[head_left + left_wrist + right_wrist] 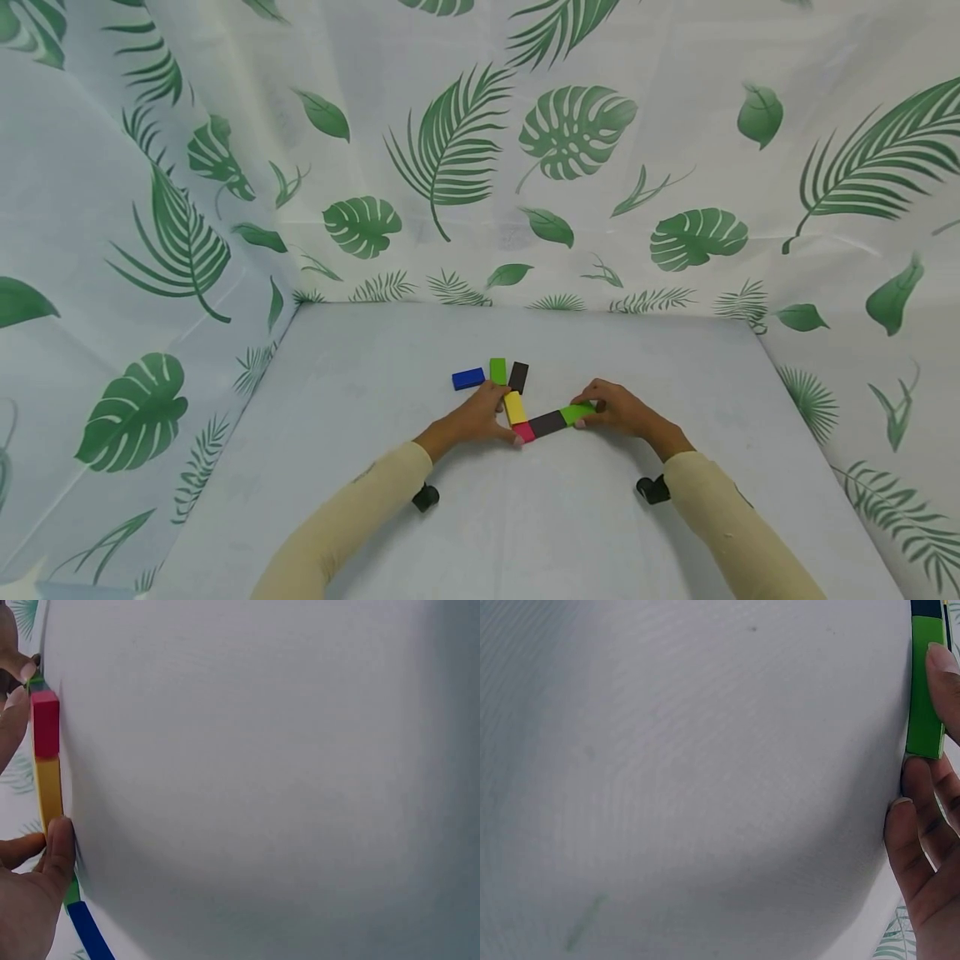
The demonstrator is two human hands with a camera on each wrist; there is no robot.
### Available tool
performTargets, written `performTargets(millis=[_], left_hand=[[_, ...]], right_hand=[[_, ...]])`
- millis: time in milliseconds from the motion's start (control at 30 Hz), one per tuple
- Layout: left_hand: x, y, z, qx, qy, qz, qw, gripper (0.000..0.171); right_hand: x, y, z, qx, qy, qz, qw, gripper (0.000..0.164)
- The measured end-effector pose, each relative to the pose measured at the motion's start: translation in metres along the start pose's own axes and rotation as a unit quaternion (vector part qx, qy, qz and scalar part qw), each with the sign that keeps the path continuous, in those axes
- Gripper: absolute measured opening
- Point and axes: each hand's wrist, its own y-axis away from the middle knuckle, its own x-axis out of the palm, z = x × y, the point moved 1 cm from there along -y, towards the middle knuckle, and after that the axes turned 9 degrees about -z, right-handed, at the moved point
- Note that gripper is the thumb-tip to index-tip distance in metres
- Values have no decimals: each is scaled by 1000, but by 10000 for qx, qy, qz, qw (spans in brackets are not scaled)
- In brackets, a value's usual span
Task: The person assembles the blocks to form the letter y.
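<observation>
Small coloured blocks lie end to end in a bent row on the table. My left hand (476, 415) spans two of them, its fingertips at the far end of the yellow block (515, 407) and its thumb at the red block (524, 432). To the right, a dark block (547, 424) joins the red one to a light green block (574, 414). My right hand (618, 410) pinches that green block, thumb on its near side and fingers around its outer end. In the right wrist view, the thumb lies against the green block (925, 690).
Beyond the left hand are a blue block (468, 378), another green block (498, 370) and another dark block (518, 377). Leaf-printed white cloth (465, 250) walls the pale table (525, 533) at the back and sides. A small black device sits under each wrist.
</observation>
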Motion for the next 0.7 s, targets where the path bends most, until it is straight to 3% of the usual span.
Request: performTargets(millis=[300,700], left_hand=[[6,3,-3,-216,53,-150,9996,103],[7,4,-4,-197,-68,-246,9995,98]], right_hand=[[-1,0,-1,-2,12,0,10000,39],[-2,-1,2,104,-2,53,9999,39]])
